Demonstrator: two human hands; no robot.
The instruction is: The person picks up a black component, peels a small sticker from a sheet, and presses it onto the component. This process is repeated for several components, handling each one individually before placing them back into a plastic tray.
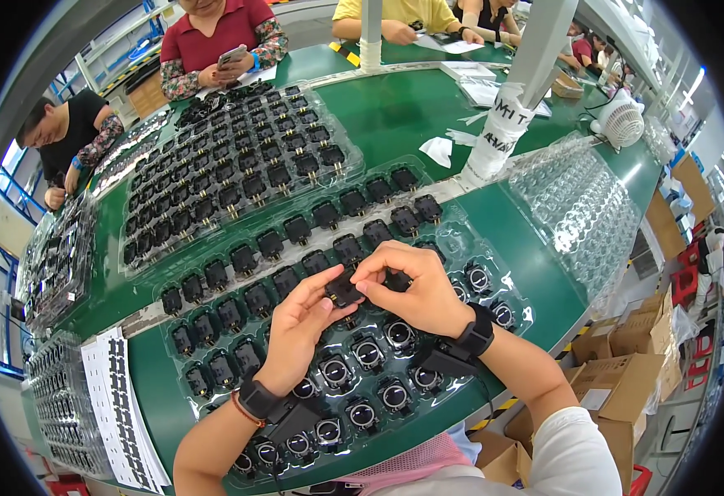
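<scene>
Between my hands, above the near tray, is a small square black plastic part (344, 289) with gold-coloured contacts on its lower edge. My left hand (300, 326) grips it from the left, thumb and fingers at its edges. The fingertips of my right hand (415, 289) are pinched together at its right edge; whether something tiny is between them I cannot make out. Below lies a clear plastic tray (520, 314). Similar black parts (229, 315) fill its far and left pockets. Its near pockets hold parts with round, silver-rimmed faces (367, 354). Each wrist wears a black strap.
A fuller clear tray of black parts (250, 183) lies beyond. At left are a white sheet with black pieces (124, 413) and stacked clear trays (68, 405). A wrapped post (498, 136), empty trays (573, 198) and a white fan (621, 120) stand right. Co-workers sit across the green table.
</scene>
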